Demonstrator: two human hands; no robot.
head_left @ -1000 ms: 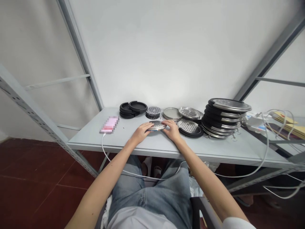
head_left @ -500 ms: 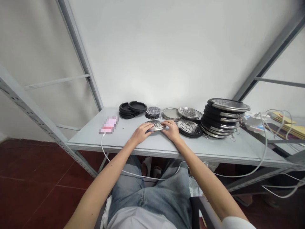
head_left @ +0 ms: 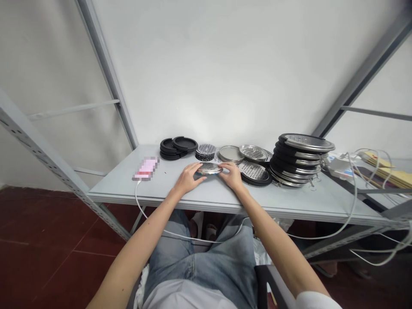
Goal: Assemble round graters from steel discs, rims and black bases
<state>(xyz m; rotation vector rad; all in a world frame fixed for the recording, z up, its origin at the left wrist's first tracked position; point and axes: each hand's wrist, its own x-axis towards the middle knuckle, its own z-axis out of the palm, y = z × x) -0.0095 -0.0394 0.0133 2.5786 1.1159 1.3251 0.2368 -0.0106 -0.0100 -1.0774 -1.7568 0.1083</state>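
A round silvery metal case with a perforated face (head_left: 209, 168) is between my hands at the front middle of the table. My left hand (head_left: 189, 178) grips its left edge, fingers over the top rim and thumb lower down. On the opposite edge my right hand (head_left: 231, 175) holds the rim between thumb and fingers. The case looks slightly raised and tilted, with its shiny side wall showing. Just right of my right hand lies a perforated disc in a black ring (head_left: 255, 172). Behind the case stands a small stack of perforated plates (head_left: 206, 151).
Black rings (head_left: 180, 146) are stacked at the back left, near a pink phone (head_left: 146, 167) on a white cable. Plain metal lids (head_left: 231, 153) lie at the back. A tall stack of ringed metal cases (head_left: 301, 159) stands at right. Metal shelf posts (head_left: 107, 73) frame the table.
The case has tipped so its top shows less and its side more. My left fingers and thumb have spread apart around its edge. The view has shifted slightly.
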